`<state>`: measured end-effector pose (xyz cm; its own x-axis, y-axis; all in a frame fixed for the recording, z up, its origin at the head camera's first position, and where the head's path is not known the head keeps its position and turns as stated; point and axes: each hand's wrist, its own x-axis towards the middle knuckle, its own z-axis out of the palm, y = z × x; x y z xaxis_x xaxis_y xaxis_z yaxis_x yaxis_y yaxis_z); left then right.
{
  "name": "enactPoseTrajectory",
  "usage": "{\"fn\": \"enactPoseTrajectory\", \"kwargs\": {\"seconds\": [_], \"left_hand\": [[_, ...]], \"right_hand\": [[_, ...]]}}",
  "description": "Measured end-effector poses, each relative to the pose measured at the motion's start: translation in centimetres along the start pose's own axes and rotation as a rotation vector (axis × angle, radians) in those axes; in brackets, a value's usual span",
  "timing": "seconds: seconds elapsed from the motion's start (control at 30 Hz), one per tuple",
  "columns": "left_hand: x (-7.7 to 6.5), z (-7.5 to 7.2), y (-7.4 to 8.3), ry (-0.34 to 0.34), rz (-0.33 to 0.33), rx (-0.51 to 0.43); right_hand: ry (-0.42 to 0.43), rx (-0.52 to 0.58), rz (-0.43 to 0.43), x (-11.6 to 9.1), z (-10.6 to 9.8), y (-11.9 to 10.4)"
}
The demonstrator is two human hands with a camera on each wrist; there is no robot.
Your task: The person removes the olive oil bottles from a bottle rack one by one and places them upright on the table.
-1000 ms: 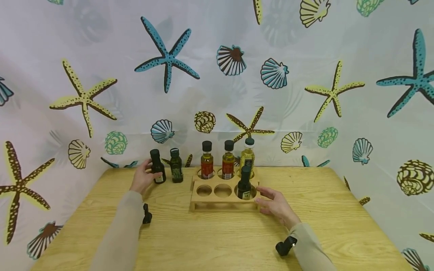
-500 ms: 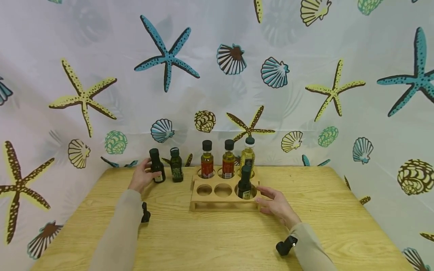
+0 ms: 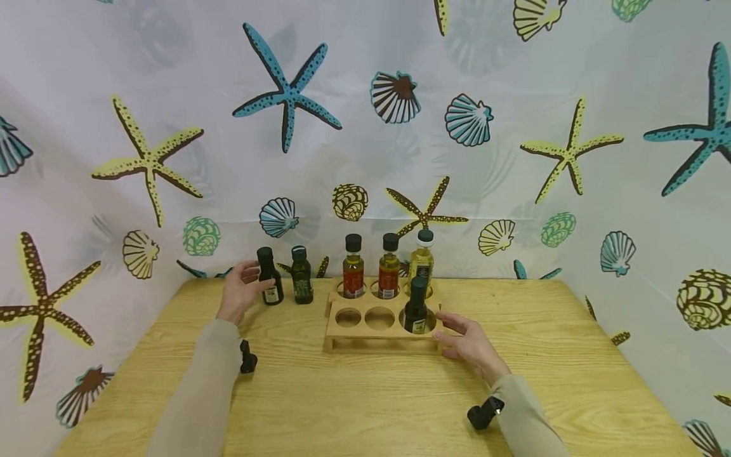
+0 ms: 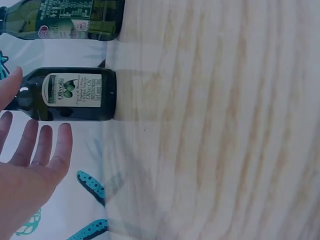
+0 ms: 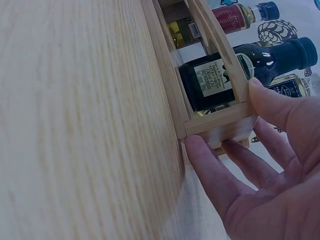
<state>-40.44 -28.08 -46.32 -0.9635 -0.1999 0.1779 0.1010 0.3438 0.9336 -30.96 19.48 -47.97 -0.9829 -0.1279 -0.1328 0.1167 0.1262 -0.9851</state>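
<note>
In the head view my left hand (image 3: 240, 293) is at a dark olive oil bottle (image 3: 270, 277) standing upright on the table at the back left. The left wrist view shows that hand (image 4: 37, 170) with spread fingers, the thumb by the bottle's neck and the other fingertips close to its side. A second, green bottle (image 3: 301, 275) stands just right of it. My right hand (image 3: 471, 346) touches the right end of a wooden bottle rack (image 3: 365, 331), thumb at the upper edge and a finger at the lower corner. Beside it, another dark olive oil bottle (image 5: 215, 82) sits in the front-row right hole.
Two red-labelled oil bottles (image 3: 353, 273) and a pale yellow oil bottle (image 3: 421, 260) fill the rack's back row. Two front holes (image 3: 348, 317) hold nothing. A shell-patterned curtain (image 3: 320, 165) rises behind the wooden table (image 3: 365, 400).
My left hand has loosened and risen a little at the dark bottle, baring more of its label. The bottle stays put. My right hand keeps its place at the rack; the head view shifts slightly.
</note>
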Motion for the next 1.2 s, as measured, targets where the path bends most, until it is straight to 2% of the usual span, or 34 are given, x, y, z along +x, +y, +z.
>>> {"fn": "enactPoseTrajectory", "kwargs": {"seconds": [0.27,0.47,0.67,0.97,1.2], "left_hand": [[-0.8,0.2,0.7,0.127,0.068,-0.064],[-1.7,0.8,1.3,0.138,0.077,-0.122],[-2.6,1.5,2.4,0.087,0.100,-0.193],[-4.3,3.5,4.3,-0.027,0.155,-0.219],[-6.5,4.4,7.0,-0.114,0.178,-0.236]], "right_hand": [[-0.022,-0.042,-0.028,-0.1,-0.1,0.1],[-0.019,-0.033,-0.019,-0.3,0.0,-0.1],[-0.004,-0.019,-0.009,-0.2,0.1,-0.3],[0.012,-0.011,0.003,-0.4,0.1,-0.3],[0.015,-0.014,0.009,-0.2,0.2,-0.2]]}}
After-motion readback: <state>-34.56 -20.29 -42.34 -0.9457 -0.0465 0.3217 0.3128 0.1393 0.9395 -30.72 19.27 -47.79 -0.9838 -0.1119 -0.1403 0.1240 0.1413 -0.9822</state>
